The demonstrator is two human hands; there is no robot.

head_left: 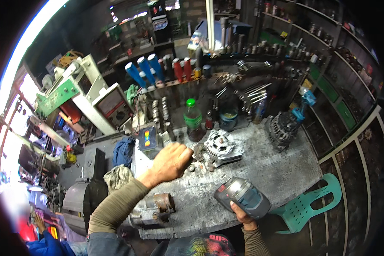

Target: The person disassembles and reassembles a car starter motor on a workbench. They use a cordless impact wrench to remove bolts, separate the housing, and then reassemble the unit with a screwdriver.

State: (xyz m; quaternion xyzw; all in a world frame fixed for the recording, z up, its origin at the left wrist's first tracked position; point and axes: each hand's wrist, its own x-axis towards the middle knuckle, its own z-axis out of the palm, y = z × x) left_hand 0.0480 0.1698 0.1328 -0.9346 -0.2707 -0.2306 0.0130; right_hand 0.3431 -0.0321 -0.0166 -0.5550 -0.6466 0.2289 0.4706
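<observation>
My left hand (171,161) is closed over the workbench, its fingers curled down out of sight. It is beside a silver alternator housing (219,144) and a few small dark parts (197,164); whatever the fingers hold, if anything, is hidden. On the right, my right hand (242,213) grips a dark grey cylinder (243,196) with a silver top and a clear bluish band, tilted above the bench's near edge. A starter-motor-like part (158,204) with a rusty end lies below my left forearm.
A green-capped bottle (193,115), a cut clear container (228,117) and another alternator (281,130) stand along the back of the workbench (281,175). Blue- and red-handled tools (145,70) stand in a rack. A green plastic chair (305,209) is at right; another person's hand (40,222) shows at lower left.
</observation>
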